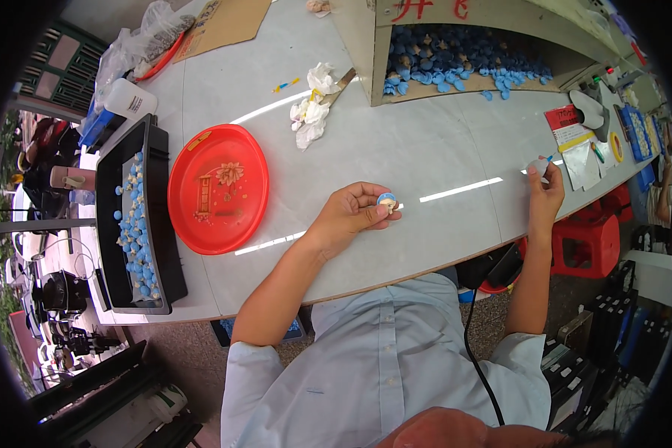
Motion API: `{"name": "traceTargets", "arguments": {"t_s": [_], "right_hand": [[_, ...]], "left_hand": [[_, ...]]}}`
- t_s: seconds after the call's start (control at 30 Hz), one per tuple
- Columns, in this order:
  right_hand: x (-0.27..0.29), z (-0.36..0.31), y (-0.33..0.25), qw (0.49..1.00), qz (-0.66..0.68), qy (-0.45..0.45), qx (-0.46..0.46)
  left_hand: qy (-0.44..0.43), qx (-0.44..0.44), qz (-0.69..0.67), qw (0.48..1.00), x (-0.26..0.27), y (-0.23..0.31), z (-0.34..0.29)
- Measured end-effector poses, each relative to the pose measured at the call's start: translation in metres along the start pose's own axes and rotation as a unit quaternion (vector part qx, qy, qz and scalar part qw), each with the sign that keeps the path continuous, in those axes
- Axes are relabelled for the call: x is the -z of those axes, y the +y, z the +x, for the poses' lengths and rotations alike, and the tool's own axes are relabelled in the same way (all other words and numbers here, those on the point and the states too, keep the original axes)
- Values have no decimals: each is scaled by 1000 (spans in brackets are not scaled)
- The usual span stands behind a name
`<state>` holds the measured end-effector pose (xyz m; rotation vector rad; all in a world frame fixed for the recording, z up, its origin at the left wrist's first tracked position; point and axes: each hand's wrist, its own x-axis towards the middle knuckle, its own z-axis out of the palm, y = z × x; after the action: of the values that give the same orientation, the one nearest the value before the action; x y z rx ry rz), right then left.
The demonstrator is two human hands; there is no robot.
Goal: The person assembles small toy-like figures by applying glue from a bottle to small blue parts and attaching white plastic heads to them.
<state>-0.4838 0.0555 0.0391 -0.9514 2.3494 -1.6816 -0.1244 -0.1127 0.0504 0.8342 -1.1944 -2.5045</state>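
Note:
My left hand (355, 214) is over the middle of the table, its fingers closed around a small blue-and-cream figurine piece (386, 200). The piece is pinched between thumb and fingertips. Farther right, near the table's right end, my right hand (547, 187) is raised with its fingers closed on a small whitish bottle (537, 166). A thin blue tip shows at its upper end, by the forefinger. The two hands are well apart.
A red round tray (255, 187) and a black bin (173, 254) of blue-and-cream pieces stand left. Many blue pieces (455, 63) lie in an open cabinet (470, 16) at the back. Crumpled tissue (310, 119) lies mid-table; papers (575, 160) and a tape roll (616, 147) lie right.

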Motion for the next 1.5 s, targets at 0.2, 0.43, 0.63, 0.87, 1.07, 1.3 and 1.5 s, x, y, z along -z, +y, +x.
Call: {"name": "traceTargets", "arguments": {"t_s": [0.2, 0.43, 0.63, 0.87, 1.07, 1.3, 1.5], "right_hand": [[11, 14, 30, 997, -67, 35, -9], [-6, -5, 0, 997, -12, 3, 74], [-57, -73, -72, 958, 92, -254, 92], [-94, -101, -90, 926, 191, -269, 186], [-108, -105, -84, 902, 179, -208, 332], [-108, -108, -82, 905, 162, -203, 336], [-110, -110, -82, 906, 152, -209, 336]], "left_hand": [[-7, -2, 11, 1000, 1, -2, 0], [-19, 15, 12, 1000, 1, -4, 3], [-6, 13, 45, 999, -1, -3, 2], [-14, 47, 21, 999, -1, 0, 3], [-14, 44, 51, 998, -3, 2, 1], [-12, 44, 59, 997, -6, 3, 0], [-7, 47, 64, 997, -7, 3, -1]]}}
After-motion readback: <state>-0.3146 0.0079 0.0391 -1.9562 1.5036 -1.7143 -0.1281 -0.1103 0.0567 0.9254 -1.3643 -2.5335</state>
